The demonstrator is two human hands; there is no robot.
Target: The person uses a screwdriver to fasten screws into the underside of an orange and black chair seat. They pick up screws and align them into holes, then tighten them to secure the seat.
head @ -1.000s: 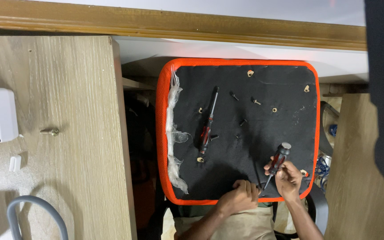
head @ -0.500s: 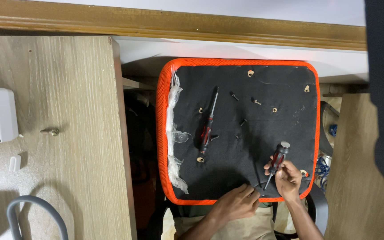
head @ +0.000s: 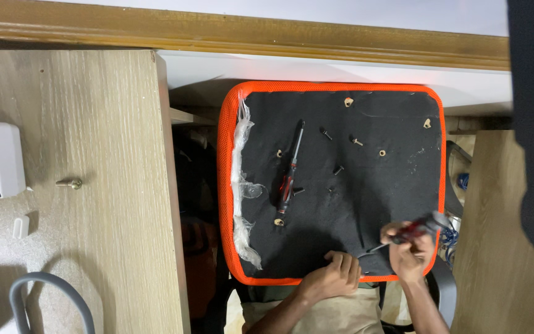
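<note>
A wooden worktop [head: 63, 124] sits beside a black seat pad with an orange rim [head: 341, 161].

A spare screwdriver [head: 290, 170] lies on the pad among small screws. Near its front edge, the left hand [head: 332, 277] rests curled, holding nothing I can see. The right hand [head: 410, 250] has a tight grip around a red and black screwdriver [head: 418, 227], tip down on the pad.

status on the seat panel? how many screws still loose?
Done: can't tell that any screw is seated. In hand: right hand holds a screwdriver at the seat panel near edge; left hand rests beside the tip. Left: about five loose screws and a second screwdriver lie mid-panel.
</note>
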